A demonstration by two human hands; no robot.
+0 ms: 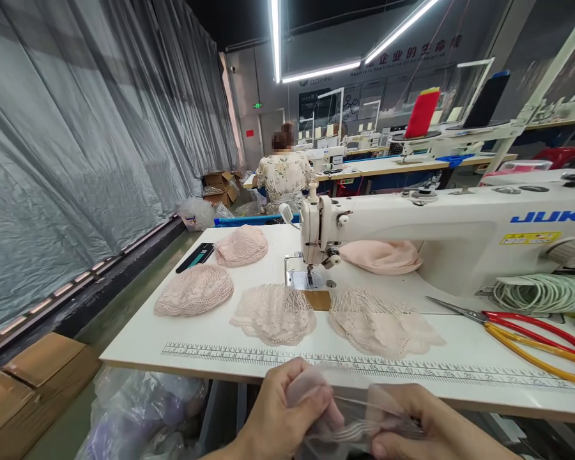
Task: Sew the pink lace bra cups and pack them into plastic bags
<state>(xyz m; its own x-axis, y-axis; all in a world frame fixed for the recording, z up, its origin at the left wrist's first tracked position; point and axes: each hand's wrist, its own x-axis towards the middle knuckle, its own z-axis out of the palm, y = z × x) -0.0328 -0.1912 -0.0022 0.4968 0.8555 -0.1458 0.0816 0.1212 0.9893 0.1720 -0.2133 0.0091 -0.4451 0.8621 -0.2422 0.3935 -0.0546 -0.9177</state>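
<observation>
Curled left hand point(287, 410) and right hand point(414, 412) grip plastic point(349, 399).

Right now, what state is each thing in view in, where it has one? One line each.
Left hand: closed on clear plastic
Right hand: closed on the same clear plastic
Sewing machine: on or off, can't tell
Scissors: lying down, blades appear together
Cord: coiled
Front lace pieces: spread side by side
Left lace cups: domed
Ceiling lights: lit
</observation>
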